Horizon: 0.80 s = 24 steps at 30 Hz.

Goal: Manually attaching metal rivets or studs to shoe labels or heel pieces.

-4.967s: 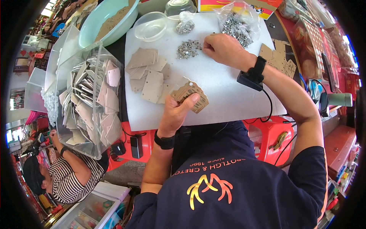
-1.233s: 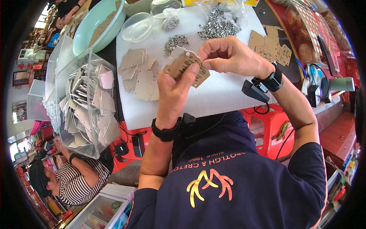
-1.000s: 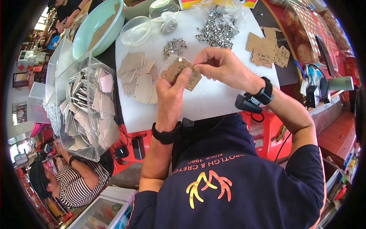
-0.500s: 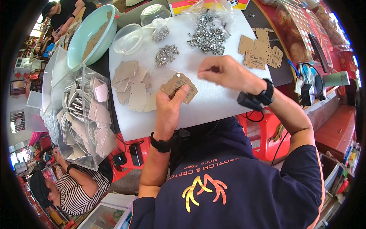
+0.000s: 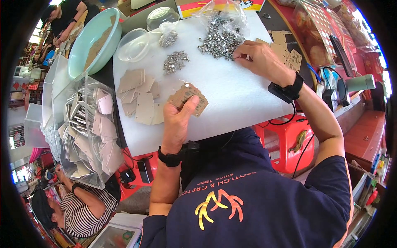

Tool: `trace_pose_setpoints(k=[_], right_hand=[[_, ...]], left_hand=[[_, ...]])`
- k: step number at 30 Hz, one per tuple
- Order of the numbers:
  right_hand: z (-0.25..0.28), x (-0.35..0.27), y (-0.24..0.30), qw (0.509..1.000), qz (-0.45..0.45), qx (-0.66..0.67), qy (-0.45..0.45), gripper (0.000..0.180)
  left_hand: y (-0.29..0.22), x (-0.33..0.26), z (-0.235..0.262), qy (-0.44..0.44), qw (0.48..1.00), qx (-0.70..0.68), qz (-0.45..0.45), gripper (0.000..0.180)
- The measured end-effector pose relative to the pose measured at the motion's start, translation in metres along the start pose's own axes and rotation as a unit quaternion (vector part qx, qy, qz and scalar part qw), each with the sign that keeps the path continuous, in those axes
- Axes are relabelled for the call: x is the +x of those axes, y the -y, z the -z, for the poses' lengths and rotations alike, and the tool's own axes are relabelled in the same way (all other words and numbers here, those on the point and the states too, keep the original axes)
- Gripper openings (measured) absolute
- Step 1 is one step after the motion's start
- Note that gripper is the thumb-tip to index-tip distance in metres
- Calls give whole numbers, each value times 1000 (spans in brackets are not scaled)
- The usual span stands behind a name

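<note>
My left hand point(image 5: 177, 124) holds a brown printed cardboard piece point(image 5: 202, 106) over the white mat, thumb on top, perhaps with more beneath it. A round silver dot shows near the piece's upper corner. Farther right, my right hand point(image 5: 264, 60) is at the lower right edge of a large heap of small silver metal pieces point(image 5: 219, 39). Its thumb and forefinger are pinched together; anything between them is too small to make out. Loose plain grey-brown cardboard pieces point(image 5: 144, 103) lie left of my left hand. A smaller heap of metal bits point(image 5: 175, 62) sits beyond them.
A clear box point(image 5: 101, 180) full of cardboard pieces stands left, below a pale green basin point(image 5: 74, 68). Clear plastic bowls point(image 5: 134, 45) sit at the mat's far left. Brown pieces point(image 5: 293, 61) lie beyond my right wrist. Two other people are at the left.
My right hand has moved away from the cardboard piece, right and farther off, to the large metal heap. My left hand still holds the piece in nearly the same place.
</note>
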State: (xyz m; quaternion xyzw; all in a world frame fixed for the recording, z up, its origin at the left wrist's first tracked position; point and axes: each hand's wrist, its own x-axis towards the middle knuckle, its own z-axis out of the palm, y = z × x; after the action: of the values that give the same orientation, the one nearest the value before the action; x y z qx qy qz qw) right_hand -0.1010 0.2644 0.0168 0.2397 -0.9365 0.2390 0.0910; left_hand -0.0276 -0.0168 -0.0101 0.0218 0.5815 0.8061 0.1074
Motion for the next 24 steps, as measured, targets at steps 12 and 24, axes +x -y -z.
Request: trace_pose_setpoints(k=[12,24], right_hand=[[-3,9,10,987,24,-152,42,16],[-5,10,17,985,81,-149,16,11]], left_hand=[[1,-1,4,10,1000,-14,7,23],[0,-2,2,6,1000,-8,5,23]])
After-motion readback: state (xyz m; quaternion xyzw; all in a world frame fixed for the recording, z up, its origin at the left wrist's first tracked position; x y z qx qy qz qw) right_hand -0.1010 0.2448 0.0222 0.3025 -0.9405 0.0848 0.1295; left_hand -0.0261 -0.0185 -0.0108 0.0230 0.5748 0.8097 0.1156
